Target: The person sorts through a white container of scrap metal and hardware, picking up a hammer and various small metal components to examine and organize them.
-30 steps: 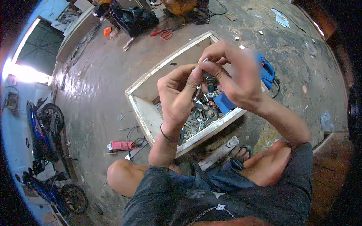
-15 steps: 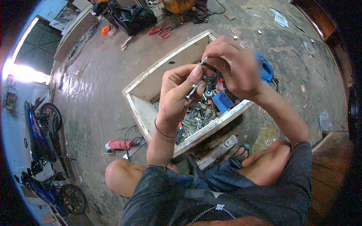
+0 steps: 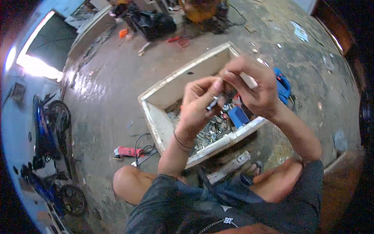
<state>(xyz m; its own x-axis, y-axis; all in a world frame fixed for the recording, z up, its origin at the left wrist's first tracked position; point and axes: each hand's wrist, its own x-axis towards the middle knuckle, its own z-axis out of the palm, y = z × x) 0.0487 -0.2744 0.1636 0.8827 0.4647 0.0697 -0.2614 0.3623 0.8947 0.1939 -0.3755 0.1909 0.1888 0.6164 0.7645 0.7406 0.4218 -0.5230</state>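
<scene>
Above the wooden box, my left hand [image 3: 198,102] is closed in a pinch on a thin, pale metal piece [image 3: 212,103], screw-like in shape; its exact kind is blurred. My right hand [image 3: 255,85] is closed too, thumb and fingertips meeting right beside the left fingertips. Whatever lies between those right fingers cannot be made out. Under both hands stands the box [image 3: 165,86], with loose metal hardware [image 3: 212,130] and a small blue container [image 3: 238,117] in it. My hands hide part of the contents.
A red angle grinder [image 3: 130,151] with a dark cord lies on the floor left of the box. Past my right hand is a blue power tool [image 3: 283,86]. Motorcycles [image 3: 58,113] stand at the left wall. A black plastic bag [image 3: 161,24] and a yellow-orange machine [image 3: 199,11] are at the back.
The whole view has shifted, moving the box and floor things right and down in the picture. Both hands stay together above the box; the metal piece shows less between the fingers.
</scene>
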